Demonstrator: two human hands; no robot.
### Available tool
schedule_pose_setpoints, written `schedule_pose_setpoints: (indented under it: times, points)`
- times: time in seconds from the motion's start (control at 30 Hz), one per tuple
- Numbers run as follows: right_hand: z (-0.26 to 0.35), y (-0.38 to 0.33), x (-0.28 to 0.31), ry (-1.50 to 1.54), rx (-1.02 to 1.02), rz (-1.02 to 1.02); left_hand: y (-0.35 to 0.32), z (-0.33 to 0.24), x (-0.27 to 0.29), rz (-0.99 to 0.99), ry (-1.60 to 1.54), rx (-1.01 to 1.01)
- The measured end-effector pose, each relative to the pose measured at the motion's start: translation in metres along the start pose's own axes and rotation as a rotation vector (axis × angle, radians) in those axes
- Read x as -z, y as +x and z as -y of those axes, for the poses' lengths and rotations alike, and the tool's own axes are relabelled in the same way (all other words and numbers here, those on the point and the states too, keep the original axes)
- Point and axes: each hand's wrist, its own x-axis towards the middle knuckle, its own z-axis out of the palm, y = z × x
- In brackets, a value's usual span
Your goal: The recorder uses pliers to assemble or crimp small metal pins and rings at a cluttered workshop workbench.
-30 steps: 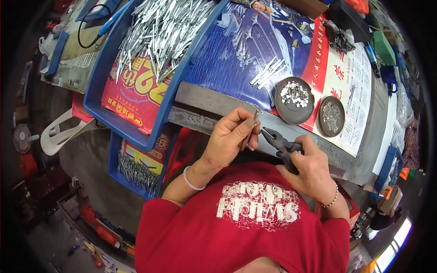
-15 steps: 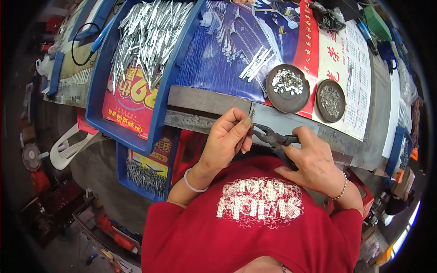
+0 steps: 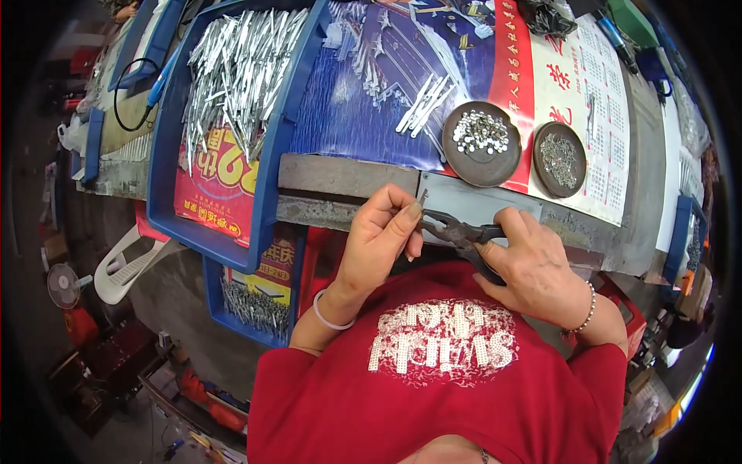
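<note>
Between the thumb and fingers of my left hand [image 3: 377,241] is a thin, small metal piece [image 3: 423,196], its tip poking up past the thumb. My right hand [image 3: 533,267] grips dark pliers [image 3: 457,232] by the handles. The plier jaws reach the left fingertips, at the lower part of the piece; the fingers hide whether they bite on it. Just beyond my hands, a round brown dish [image 3: 481,174] holds small shiny silver discs [image 3: 481,133]. To its right, a second brown dish [image 3: 563,188] carries tiny metal pins [image 3: 558,158].
A blue tray [image 3: 267,209] heaped with flat silver strips [image 3: 243,73] stands at left, over a lower blue tray [image 3: 212,298] of small metal parts. Several loose strips [image 3: 423,104] lie on the poster-covered bench [image 3: 348,127]. A white chair part [image 3: 127,271] is at lower left.
The whole view has shifted slightly. Both hands keep their grips, with the pliers staying at the left fingertips.
</note>
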Motion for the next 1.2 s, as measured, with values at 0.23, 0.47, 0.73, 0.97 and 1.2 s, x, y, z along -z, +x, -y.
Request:
schedule_pose_setpoints:
  times: [0.23,0.47,0.73,0.97,1.2]
  points:
    - [-0.014,0.005,0.012,0.492,-0.046,0.305,0.000,0.007,0.002,-0.006,0.137,-0.079]
    - [-0.007,0.000,0.011,0.371,-0.069,0.239,0.004,0.010,0.005,-0.018,0.046,-0.101]
    - [-0.001,-0.001,-0.002,0.091,-0.050,0.060,0.002,0.011,0.004,-0.003,0.015,-0.052]
    - [0.000,-0.001,-0.004,0.040,-0.010,0.024,0.000,0.008,0.003,-0.017,0.020,-0.029]
    - [0.000,-0.004,-0.007,-0.030,0.003,0.005,-0.003,0.004,0.000,-0.004,0.064,-0.006]
